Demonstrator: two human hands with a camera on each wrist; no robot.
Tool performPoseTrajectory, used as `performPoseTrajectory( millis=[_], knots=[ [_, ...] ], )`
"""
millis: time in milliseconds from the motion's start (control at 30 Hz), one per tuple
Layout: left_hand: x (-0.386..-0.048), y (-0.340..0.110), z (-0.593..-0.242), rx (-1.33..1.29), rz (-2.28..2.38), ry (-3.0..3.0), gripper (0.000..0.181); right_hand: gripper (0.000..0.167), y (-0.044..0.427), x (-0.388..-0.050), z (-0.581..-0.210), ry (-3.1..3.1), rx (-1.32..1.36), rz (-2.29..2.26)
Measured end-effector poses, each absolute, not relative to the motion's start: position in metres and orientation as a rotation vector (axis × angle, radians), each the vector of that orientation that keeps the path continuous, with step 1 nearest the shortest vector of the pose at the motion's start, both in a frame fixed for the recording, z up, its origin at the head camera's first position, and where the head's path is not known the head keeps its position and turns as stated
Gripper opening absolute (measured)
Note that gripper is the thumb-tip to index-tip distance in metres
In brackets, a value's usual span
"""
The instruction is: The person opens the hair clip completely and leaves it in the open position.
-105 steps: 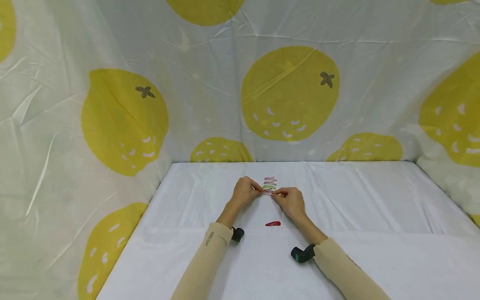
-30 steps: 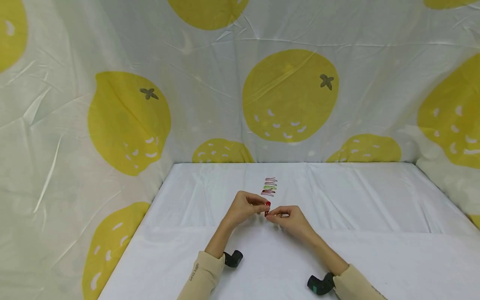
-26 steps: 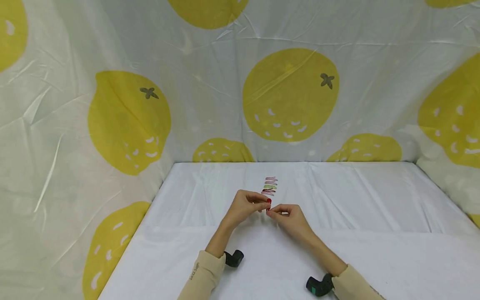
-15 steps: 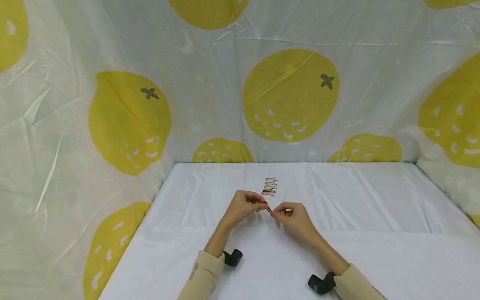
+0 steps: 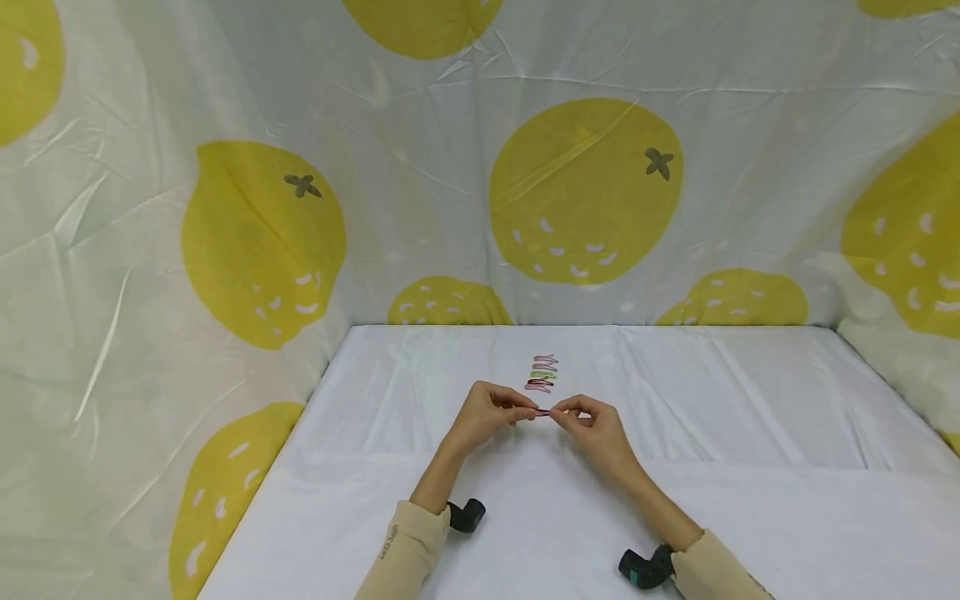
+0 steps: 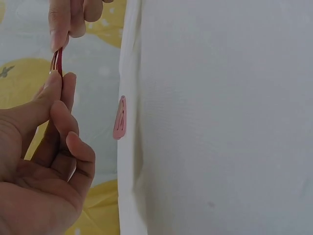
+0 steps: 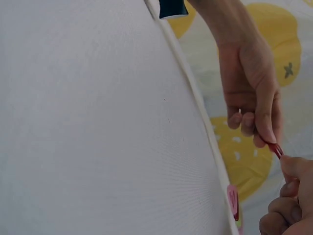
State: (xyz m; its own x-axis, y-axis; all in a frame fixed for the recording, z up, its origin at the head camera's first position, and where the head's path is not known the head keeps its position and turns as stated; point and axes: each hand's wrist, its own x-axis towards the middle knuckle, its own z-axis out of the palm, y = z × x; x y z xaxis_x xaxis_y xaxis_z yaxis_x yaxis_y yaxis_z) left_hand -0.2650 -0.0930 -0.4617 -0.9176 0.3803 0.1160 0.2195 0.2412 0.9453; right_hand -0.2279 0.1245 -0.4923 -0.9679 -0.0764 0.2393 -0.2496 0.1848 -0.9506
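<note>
A red snap hair clip point(image 5: 543, 412) is held level above the white table, stretched between both hands. My left hand point(image 5: 486, 417) pinches one end between thumb and index finger. My right hand point(image 5: 597, 427) pinches the other end with thumb and fingertips. Seen from the left wrist, the clip point(image 6: 57, 61) shows thin strips with gaps between them; its ends are hidden under the fingertips. Just beyond the hands lies a short column of snap clips: pink ones point(image 5: 537, 387), a dark red one point(image 5: 540, 382) and a green one point(image 5: 543, 374).
White cloth covers the table point(image 5: 720, 392). A curtain printed with lemons point(image 5: 585, 192) hangs behind it and along the sides. Black wrist cameras point(image 5: 647, 568) sit on both forearms at the beige sleeves.
Earlier both hands were at the nearest pink clip, while the red clip lay on the table. The hands then came back and lifted the red clip, which has turned from upright to sideways.
</note>
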Motion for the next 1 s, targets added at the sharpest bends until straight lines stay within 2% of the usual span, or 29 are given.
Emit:
performPoseTrajectory(
  millis=[200, 400, 600, 1000],
  knots=[
    [-0.264, -0.091, -0.462, 0.621, 1.757, 2.396, 0.010, 0.016, 0.124, -0.230, -0.493, -2.346, 0.312, 1.880],
    [-0.261, -0.086, -0.461, 0.631, 1.721, 2.518, 0.004, 0.010, 0.123, -0.228, -0.492, -2.356, 0.314, 1.841],
    [-0.261, -0.080, -0.462, 0.669, 1.703, 2.623, 0.007, 0.007, 0.119, -0.225, -0.491, -2.303, 0.333, 1.788],
    [-0.257, -0.076, -0.461, 0.640, 1.669, 2.678, 0.008, 0.011, 0.114, -0.224, -0.493, -2.278, 0.337, 1.602]
  ],
)
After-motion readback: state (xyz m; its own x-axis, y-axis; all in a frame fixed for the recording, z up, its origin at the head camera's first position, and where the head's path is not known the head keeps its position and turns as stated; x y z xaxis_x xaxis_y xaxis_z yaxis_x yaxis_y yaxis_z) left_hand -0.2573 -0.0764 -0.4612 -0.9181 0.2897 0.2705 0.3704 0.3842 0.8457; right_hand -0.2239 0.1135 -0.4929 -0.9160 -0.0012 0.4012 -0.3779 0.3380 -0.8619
